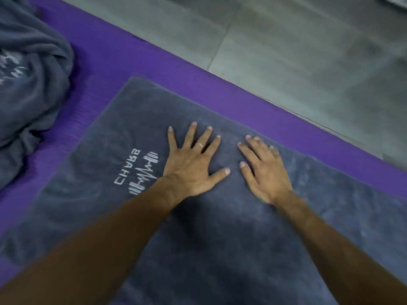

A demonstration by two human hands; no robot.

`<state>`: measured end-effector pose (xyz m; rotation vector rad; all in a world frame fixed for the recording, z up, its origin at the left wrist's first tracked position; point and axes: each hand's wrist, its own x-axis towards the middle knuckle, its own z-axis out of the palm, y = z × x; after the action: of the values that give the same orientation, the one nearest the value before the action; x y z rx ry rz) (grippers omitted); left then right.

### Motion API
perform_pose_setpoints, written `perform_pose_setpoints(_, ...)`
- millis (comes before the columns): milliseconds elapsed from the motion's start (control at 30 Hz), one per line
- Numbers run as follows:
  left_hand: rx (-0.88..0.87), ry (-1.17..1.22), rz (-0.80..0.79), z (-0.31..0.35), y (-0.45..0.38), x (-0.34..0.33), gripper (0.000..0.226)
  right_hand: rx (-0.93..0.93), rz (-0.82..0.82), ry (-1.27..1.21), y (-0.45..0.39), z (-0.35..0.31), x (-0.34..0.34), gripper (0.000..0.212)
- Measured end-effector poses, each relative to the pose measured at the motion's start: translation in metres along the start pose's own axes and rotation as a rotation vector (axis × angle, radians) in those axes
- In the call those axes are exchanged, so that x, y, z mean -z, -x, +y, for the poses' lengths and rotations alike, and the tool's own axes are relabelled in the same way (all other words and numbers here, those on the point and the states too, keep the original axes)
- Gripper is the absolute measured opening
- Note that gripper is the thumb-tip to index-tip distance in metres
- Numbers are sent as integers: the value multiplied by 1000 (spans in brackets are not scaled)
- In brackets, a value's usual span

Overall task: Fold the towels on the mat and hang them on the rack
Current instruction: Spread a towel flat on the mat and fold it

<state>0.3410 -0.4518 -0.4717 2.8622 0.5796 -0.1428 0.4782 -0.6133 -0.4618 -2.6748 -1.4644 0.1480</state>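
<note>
both hands lie palm down with the fingers straight and fanned apart, gripping nothing. the left hand [191, 166] has its fingertips [194, 123] pointing toward twelve o'clock and a thin ring [200, 145] on one finger; the right hand [264, 170] sits just beside it at three o'clock, its fingers aimed toward eleven, the two thumbs near each other but apart. both press flat on the grey towel [220, 238], which is spread across the purple mat [92, 84].

the towel looks like thick terry, soft and limp, with a brushed nap that shows pale swirls where it has been stroked. to my eye it will drape and sag when lifted, light enough for one hand, not slippery, and nothing about it can break. it will not hold a crease by stiffness, so a fold needs pressing down. the sensible places to take hold seem to be the far corners, the one at about eleven o'clock from the hands or the edge out at two o'clock, pinching through the hem. a white stitched logo [138, 172] lies just beside the left wrist at nine o'clock, reading upside down from here.

the mat is ribbed foam, likely grippy, so the cloth should stay put under the palms. a second grey towel [33, 84] sits crumpled in a heap at ten o'clock, well apart, still unfolded. beyond the mat, from twelve to two o'clock, is a floor of smooth grey tiles [286, 51]. no rack is in sight.
</note>
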Motion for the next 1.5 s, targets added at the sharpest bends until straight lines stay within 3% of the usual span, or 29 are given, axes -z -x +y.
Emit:
perform_pose_setpoints(133, 29, -110, 5, 0, -2, -6, 110, -101, -172, 49, -37, 47, 10, 62)
perform_pose_setpoints(267, 29, -113, -38, 2, -4, -3, 110, -133, -15, 62, 2, 40, 17, 57)
perform_pose_setpoints(333, 16, -114, -36, 3, -4, -3, 110, -162, -84, 115, 46, 60, 18, 63)
perform_pose_setpoints(433, 31, -146, -80, 0, -6, -2, 110, -360, -247, 188, 53, 108, 26, 61)
perform_pose_setpoints(500, 66, -134, -88, 9, -4, 1, 107, -455, -215, 112, 39, 122, 38, 60)
perform_pose_setpoints(533, 25, -80, -20, 21, -1, 1, 100, -468, -162, 31, 38, 121, 42, 60)
perform_pose_setpoints(633, -370, 121, 230, 95, 18, -10, 72, -253, -72, -83, 75, 107, 41, 61)
perform_pose_setpoints(667, -436, 172, 215, 126, 25, -14, 68, -110, -119, -37, 98, 103, 38, 66)
perform_pose_setpoints(733, -335, 227, 29, 181, 37, -25, 68, 23, -245, 13, 138, 119, 31, 75)
perform_pose_setpoints(800, -198, 82, -79, 208, 41, -40, 78, -94, -179, 8, 157, 164, 24, 75)
perform_pose_setpoints(900, -188, -101, -92, 208, 38, -51, 88, -365, -108, 0, 174, 227, 29, 62)
perform_pose_setpoints(1033, -201, -10, -92, 244, 42, -39, 75, -408, 94, -325, 175, 234, 38, 57)
perform_pose_setpoints(1100, -312, 99, -36, 287, 51, -40, 65, -312, 51, -314, 188, 230, 29, 56)
perform_pose_setpoints(1167, -323, 84, -110, 319, 62, -53, 61, -263, -42, -170, 214, 242, 19, 57)
perform_pose_setpoints(1267, -296, -99, -209, 328, 67, -67, 76, -443, -90, 8, 249, 291, 28, 58)
perform_pose_setpoints(1367, -246, -102, -183, 338, 70, -61, 73, -644, -118, 24, 264, 311, 45, 58)
perform_pose_setpoints(1433, -266, -45, -110, 359, 85, -60, 66, -563, 17, -28, 274, 279, 50, 61)
perform_pose_setpoints(1500, -338, 7, -129, 378, 104, -69, 70, -368, 36, -115, 304, 238, 38, 64)
